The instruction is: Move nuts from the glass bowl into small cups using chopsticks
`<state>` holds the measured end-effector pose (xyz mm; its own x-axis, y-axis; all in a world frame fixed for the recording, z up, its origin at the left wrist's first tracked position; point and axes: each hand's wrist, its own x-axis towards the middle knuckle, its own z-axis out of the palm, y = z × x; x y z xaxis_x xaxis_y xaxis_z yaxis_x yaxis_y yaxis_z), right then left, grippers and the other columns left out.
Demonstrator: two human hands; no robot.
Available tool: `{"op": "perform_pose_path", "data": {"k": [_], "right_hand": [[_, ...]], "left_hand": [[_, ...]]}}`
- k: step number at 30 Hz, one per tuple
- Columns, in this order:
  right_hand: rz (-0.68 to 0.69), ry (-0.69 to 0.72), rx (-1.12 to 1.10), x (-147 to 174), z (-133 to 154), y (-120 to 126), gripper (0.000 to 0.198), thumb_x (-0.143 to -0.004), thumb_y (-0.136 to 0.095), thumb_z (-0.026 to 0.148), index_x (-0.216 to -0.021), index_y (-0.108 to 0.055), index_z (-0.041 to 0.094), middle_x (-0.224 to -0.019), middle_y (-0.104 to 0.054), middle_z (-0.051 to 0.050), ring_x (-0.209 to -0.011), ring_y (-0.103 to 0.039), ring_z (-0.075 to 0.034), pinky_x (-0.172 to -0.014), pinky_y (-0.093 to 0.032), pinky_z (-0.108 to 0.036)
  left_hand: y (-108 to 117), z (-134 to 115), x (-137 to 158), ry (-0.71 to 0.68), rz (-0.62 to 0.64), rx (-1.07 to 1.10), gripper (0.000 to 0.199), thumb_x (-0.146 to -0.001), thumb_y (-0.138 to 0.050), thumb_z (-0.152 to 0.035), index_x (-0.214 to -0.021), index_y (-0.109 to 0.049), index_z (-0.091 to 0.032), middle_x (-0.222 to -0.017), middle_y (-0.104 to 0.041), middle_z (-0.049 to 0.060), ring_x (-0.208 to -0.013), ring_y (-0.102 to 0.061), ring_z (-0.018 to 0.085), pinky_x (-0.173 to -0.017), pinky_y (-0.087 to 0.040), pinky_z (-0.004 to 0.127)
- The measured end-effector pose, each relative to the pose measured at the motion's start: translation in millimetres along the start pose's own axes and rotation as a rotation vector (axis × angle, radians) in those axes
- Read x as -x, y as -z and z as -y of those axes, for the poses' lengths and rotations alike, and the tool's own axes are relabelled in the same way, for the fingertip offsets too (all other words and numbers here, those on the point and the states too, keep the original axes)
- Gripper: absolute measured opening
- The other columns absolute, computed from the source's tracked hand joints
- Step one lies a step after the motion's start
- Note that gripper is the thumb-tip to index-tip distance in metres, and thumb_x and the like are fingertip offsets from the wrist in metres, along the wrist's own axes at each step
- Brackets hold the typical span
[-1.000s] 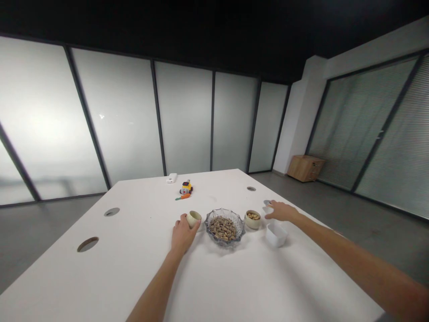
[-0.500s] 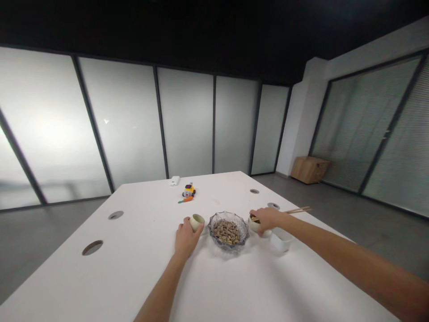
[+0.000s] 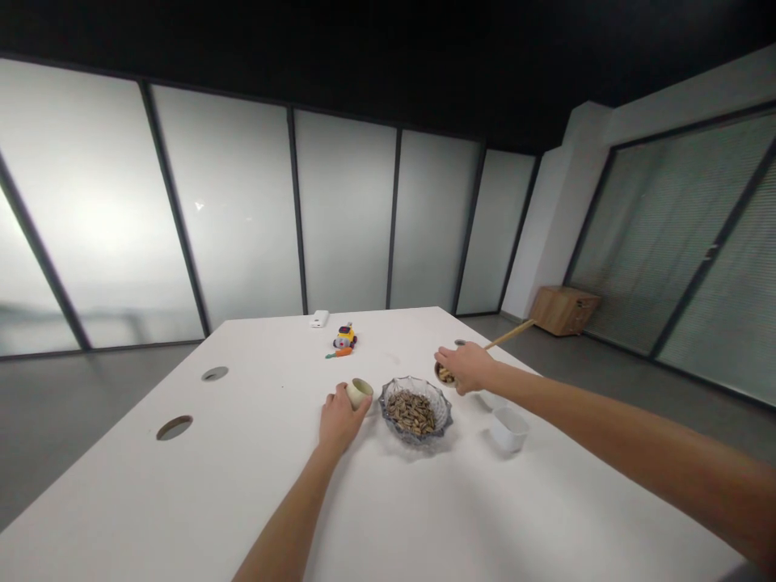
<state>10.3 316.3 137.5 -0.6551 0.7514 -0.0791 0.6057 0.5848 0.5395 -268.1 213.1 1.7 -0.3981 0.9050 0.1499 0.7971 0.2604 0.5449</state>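
Note:
My left hand [image 3: 340,417] is wrapped round a small pale green cup [image 3: 360,391], whose mouth faces up and to the right. Just right of it stands a scalloped clear glass bowl [image 3: 445,416] of striped sunflower seeds [image 3: 412,411]. Beyond the bowl's right side, my right hand [image 3: 466,365] grips a second cup [image 3: 439,374], tilted to the left, with light brown pieces in it. Wooden chopsticks [image 3: 512,333] stick out behind this hand; their other ends are hidden. A white square dish [image 3: 509,428] sits below the right forearm, beside a partly covered white dish [image 3: 492,399].
Farther back on the white table [image 3: 255,477] are a yellow toy car [image 3: 345,336], an orange carrot-shaped toy [image 3: 343,352] and a white box-like device [image 3: 319,318]. Round holes [image 3: 175,428] pierce the tabletop. A wooden cabinet [image 3: 561,309] stands on the floor at right.
My right hand has moved up and left with the second cup, which now tilts left; the chopsticks swung upward with it. My left hand keeps its hold. The view has shifted slightly.

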Motion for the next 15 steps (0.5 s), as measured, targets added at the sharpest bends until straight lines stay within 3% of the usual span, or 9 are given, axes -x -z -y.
{"op": "perform_pose_path", "data": {"k": [3,8,15], "right_hand": [[-0.031,0.088,0.129,-13,18,14,0.069,-0.069,-0.089,0.025,-0.131,-0.059,0.018,-0.123,-0.067,-0.012,-0.094,-0.075,-0.027,-0.076,-0.054,-0.036],[-0.129,0.18,0.228,-28,53,18,0.025,-0.095,-0.059,0.009,-0.117,-0.066,0.016,-0.117,-0.068,-0.014,-0.092,-0.074,-0.023,-0.069,-0.053,-0.031],[-0.202,0.2,0.25,-29,82,17,0.033,-0.097,-0.043,0.0,-0.115,-0.068,0.011,-0.126,-0.065,-0.021,-0.091,-0.073,-0.024,-0.066,-0.052,-0.031]], "left_hand": [[-1,1,-1,-0.009,-0.001,-0.002,0.061,-0.099,-0.053,-0.058,-0.143,-0.047,-0.016,-0.128,-0.069,0.019,-0.127,-0.062,0.032,-0.105,-0.045,0.038],[-3,2,-2,-0.019,-0.002,0.005,0.063,-0.099,-0.054,-0.058,-0.143,-0.047,-0.014,-0.129,-0.069,0.02,-0.129,-0.061,0.033,-0.105,-0.045,0.038],[-5,2,-2,-0.012,-0.002,-0.005,0.057,-0.099,-0.054,-0.058,-0.141,-0.049,-0.019,-0.132,-0.069,0.017,-0.129,-0.061,0.032,-0.105,-0.044,0.037]]}}
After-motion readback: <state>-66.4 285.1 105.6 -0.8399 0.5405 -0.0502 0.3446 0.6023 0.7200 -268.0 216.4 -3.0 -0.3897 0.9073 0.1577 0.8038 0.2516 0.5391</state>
